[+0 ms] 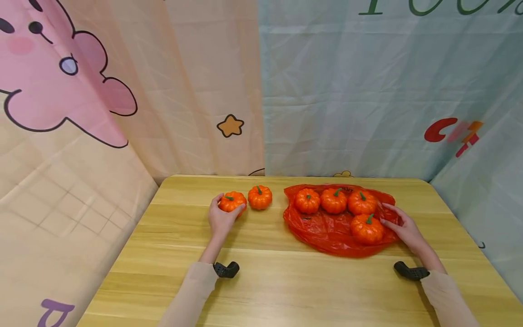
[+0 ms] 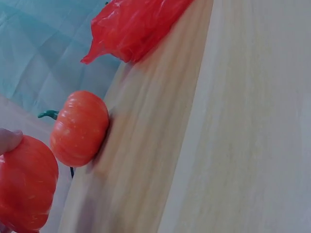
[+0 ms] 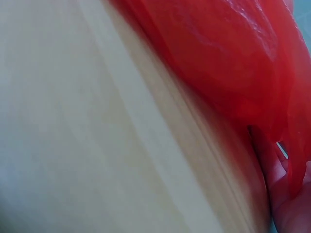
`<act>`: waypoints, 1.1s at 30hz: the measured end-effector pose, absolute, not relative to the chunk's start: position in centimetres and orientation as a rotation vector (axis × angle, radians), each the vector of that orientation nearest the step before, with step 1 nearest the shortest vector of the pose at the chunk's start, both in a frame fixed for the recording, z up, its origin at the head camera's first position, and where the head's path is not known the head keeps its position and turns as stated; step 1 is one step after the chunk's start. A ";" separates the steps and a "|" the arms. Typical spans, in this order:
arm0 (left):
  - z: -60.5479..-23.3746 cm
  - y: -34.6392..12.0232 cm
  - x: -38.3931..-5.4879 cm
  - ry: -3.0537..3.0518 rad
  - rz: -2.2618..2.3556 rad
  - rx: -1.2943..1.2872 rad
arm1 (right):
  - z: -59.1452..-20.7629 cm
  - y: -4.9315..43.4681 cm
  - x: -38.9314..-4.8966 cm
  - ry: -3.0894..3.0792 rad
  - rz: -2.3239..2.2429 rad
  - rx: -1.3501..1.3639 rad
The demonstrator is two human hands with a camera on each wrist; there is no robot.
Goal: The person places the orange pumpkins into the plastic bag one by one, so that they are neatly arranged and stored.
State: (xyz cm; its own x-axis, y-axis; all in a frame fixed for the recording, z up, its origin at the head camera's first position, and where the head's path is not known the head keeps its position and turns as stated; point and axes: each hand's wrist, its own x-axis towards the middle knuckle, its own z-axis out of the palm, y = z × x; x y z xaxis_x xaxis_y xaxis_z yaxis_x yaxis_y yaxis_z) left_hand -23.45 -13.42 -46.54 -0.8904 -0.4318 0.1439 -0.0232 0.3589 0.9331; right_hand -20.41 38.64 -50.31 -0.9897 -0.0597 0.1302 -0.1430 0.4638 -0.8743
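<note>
My left hand (image 1: 220, 218) grips a small orange pumpkin (image 1: 233, 196) with a green stem between thumb and fingers. Just right of it a second pumpkin (image 1: 259, 198) sits on the table; the left wrist view also shows this pumpkin (image 2: 80, 128) and the gripped pumpkin (image 2: 26, 184). Several more pumpkins (image 1: 366, 229) lie on a spread red plastic bag (image 1: 323, 229). At the bag's right edge, my right hand (image 1: 408, 229) touches the film with extended, spread fingers. In the right wrist view, the red film partly covers that hand (image 3: 291, 208).
The wooden table (image 1: 294, 290) has its back edge against a printed curtain (image 1: 204, 91). More curtain hangs at the left and right sides. A black wrist device (image 1: 226, 270) is on the left wrist, and another black device (image 1: 411, 271) is on the right.
</note>
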 end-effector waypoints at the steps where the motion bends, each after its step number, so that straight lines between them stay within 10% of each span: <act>1: -46.3 -13.4 -23.3 -2.261 -1.553 0.390 | -50.3 38.7 -20.3 -2.616 1.575 0.185; 33: -42.8 -4.4 -18.5 -2.158 -1.680 -0.083 | -50.1 38.6 -20.3 -2.634 1.574 0.163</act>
State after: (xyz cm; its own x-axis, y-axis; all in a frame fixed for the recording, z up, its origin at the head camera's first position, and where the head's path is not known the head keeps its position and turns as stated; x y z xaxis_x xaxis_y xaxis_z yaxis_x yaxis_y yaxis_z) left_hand -18.53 -4.44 -42.79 -0.9170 -0.1962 0.3474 0.2886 0.2750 0.9171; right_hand -20.30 38.56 -50.08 -0.9920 -0.0557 0.1136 -0.1264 0.4703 -0.8734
